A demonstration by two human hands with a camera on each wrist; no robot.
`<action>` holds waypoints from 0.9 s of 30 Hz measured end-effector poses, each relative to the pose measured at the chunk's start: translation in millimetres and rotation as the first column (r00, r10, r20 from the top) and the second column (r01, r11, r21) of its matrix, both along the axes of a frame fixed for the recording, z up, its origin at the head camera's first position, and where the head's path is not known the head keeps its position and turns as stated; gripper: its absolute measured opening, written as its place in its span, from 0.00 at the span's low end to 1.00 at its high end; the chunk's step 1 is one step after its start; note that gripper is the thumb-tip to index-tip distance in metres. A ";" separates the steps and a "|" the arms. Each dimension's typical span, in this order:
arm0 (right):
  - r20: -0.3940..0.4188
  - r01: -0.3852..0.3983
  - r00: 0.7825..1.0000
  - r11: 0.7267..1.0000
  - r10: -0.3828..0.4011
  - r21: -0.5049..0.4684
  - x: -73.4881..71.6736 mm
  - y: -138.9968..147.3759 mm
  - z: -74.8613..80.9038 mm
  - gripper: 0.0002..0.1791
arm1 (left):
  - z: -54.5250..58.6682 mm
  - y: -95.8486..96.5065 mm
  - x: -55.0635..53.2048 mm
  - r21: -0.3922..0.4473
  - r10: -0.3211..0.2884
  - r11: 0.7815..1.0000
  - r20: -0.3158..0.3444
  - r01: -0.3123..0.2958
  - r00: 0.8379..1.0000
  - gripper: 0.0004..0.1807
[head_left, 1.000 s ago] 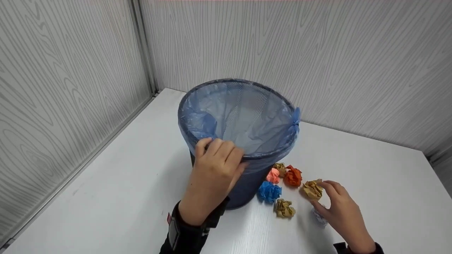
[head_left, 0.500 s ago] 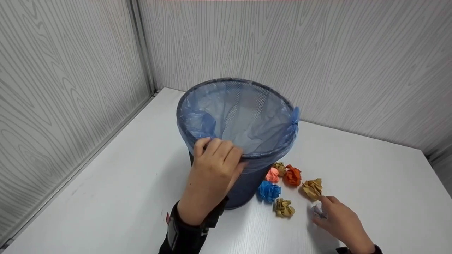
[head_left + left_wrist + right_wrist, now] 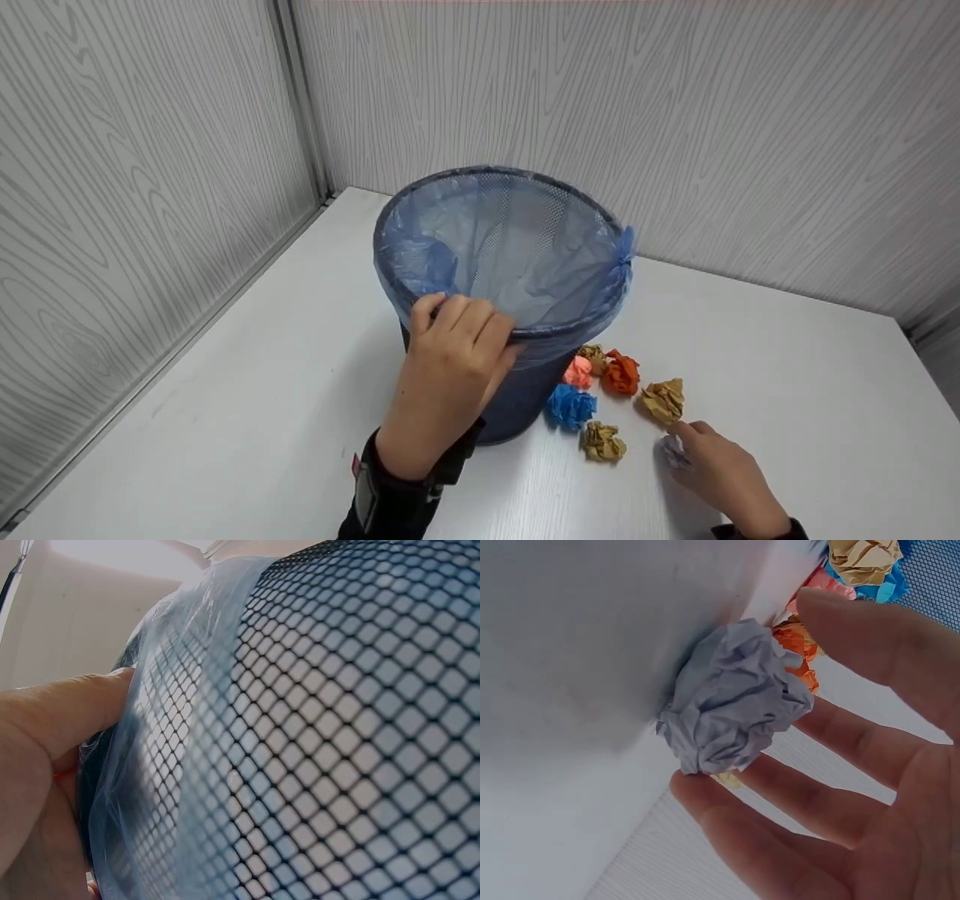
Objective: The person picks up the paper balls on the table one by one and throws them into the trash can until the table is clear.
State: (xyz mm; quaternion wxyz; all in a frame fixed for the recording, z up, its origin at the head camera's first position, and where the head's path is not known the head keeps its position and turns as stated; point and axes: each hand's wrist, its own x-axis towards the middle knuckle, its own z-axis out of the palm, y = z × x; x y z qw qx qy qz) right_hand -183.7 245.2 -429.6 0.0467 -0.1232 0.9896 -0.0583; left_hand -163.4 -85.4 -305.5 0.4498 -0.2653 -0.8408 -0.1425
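My left hand [image 3: 454, 367] grips the near rim of a dark mesh wastebasket [image 3: 517, 397] lined with a blue plastic bag [image 3: 427, 262]. In the left wrist view, the thumb [image 3: 79, 709] presses on the bag outside the mesh. A crumpled white paper ball [image 3: 735, 701] lies on the table within reach of my right hand [image 3: 724, 472]. Its fingers [image 3: 802, 799] spread along one side of that ball, while the thumb [image 3: 877, 634] stands apart from it. Just beyond the fingertips is a tan paper ball [image 3: 663, 401].
Beside the basket's foot lie more crumpled paper balls: an orange ball [image 3: 621, 373], a pink ball [image 3: 578, 372], a blue ball [image 3: 571, 407] and another tan ball [image 3: 603, 442]. Wood-grain panels [image 3: 600, 97] enclose the white table [image 3: 787, 360] at the back and left.
My right hand has left the tan paper ball and moved down toward me to the white one. The left hand keeps its grip on the basket rim.
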 end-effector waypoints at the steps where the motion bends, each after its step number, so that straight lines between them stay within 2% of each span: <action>1: 0.004 0.000 1.000 1.000 0.000 0.002 -0.5 0.0 0.0 0.22 | 0.1 0.1 0.1 0.000 0.000 1.000 0.001 0.000 1.000 0.13; 15: -0.007 0.019 1.000 1.000 -0.019 0.009 -1.8 -4.4 0.6 0.13 | 0.1 0.2 -0.8 0.008 -0.008 1.000 -0.007 0.008 1.000 0.13; 23: -0.125 -0.015 0.992 0.997 0.006 -0.078 1.8 -8.4 8.6 0.17 | -0.3 0.5 -0.6 0.008 -0.002 1.000 -0.016 0.002 1.000 0.14; 27: -0.150 -0.020 0.989 0.991 0.000 -0.132 4.8 -12.9 16.9 0.17 | -0.2 0.4 -1.1 0.009 -0.005 1.000 -0.020 0.006 1.000 0.14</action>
